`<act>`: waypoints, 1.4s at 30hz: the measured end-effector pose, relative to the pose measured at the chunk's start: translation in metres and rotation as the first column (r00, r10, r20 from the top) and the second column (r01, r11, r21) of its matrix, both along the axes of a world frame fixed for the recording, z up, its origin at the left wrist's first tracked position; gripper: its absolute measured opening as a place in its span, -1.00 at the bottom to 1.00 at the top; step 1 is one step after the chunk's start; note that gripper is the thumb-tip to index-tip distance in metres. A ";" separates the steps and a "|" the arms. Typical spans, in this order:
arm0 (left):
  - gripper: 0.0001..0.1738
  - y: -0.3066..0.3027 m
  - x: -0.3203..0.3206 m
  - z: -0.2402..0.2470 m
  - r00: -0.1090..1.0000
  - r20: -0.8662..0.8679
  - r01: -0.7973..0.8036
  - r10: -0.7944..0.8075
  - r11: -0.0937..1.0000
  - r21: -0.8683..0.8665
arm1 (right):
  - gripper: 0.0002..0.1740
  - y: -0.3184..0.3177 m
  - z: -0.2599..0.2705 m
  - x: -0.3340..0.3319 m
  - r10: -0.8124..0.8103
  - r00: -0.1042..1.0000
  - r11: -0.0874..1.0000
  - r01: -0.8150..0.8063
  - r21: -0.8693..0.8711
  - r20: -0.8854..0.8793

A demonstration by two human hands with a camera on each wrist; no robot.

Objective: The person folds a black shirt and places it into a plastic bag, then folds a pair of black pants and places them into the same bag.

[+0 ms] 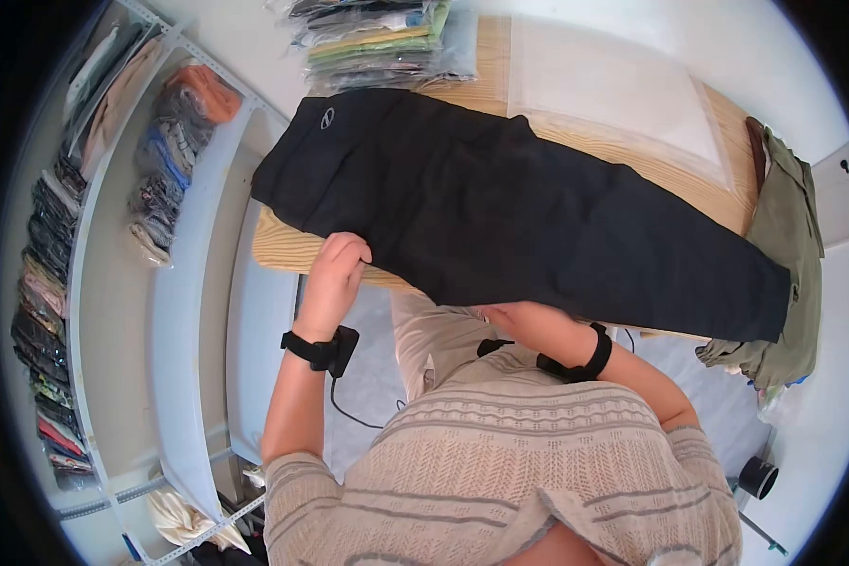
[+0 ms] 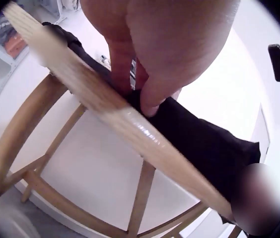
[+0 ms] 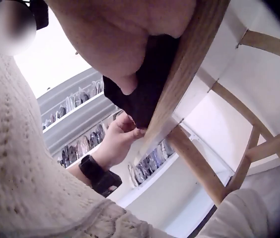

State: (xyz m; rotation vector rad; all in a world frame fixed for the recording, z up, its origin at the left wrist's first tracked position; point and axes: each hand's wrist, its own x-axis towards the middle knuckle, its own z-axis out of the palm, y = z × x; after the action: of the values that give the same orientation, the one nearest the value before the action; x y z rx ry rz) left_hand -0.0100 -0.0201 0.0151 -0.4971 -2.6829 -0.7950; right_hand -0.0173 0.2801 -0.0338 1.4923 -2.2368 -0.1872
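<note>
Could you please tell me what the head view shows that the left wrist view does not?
Only the head view shows the black trousers spread full length across the wooden table, the stack of bagged clothes at its far side, an olive garment hanging off one end, and the right hand at the trousers' near edge. Only the left wrist view shows the table's legs and braces from below. Both show the left hand pinching the trousers' edge at the table's rim.
</note>
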 end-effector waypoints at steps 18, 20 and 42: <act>-0.83 0.017 0.008 -0.046 0.945 -0.263 -0.145 0.195 0.969 0.199 | -0.72 0.105 0.077 -0.149 -0.409 0.561 0.684 0.711 -0.165 0.720; -0.84 0.017 0.007 -0.050 0.929 -0.301 -0.161 0.217 0.966 0.200 | -0.72 0.108 0.072 -0.161 -0.437 0.491 0.656 0.747 -0.105 0.754; -0.25 0.094 0.052 -0.015 0.994 -0.009 -0.111 0.113 0.982 0.151 | -0.18 0.090 0.094 0.003 -0.341 0.676 0.846 0.523 -0.100 0.653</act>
State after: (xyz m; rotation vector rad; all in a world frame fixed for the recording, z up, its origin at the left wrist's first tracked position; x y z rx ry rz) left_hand 0.0416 0.0742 0.0001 -0.3125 -2.5836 -0.9458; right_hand -0.0142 0.3706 0.0598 0.8994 -2.9637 0.5499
